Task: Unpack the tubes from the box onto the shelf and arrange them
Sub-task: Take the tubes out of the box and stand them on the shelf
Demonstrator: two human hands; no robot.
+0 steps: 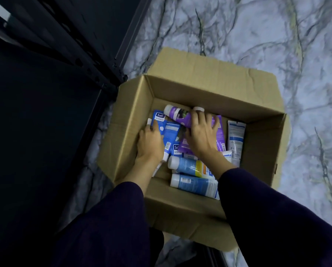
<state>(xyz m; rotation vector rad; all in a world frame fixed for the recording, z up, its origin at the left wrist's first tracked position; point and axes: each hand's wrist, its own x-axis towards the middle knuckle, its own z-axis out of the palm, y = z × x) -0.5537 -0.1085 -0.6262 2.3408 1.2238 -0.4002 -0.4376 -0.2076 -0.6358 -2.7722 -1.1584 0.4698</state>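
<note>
Both hands in box: left hand grips blue tubes, right hand spread on purple tubes, apparently grasping. Tubes: loose heap inside box; light, soft, slick. Hold mid-body.

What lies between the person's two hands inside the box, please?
In the head view, a blue tube lies lengthwise between the left hand and the right hand, with a purple tube beside it, all inside the cardboard box.
</note>
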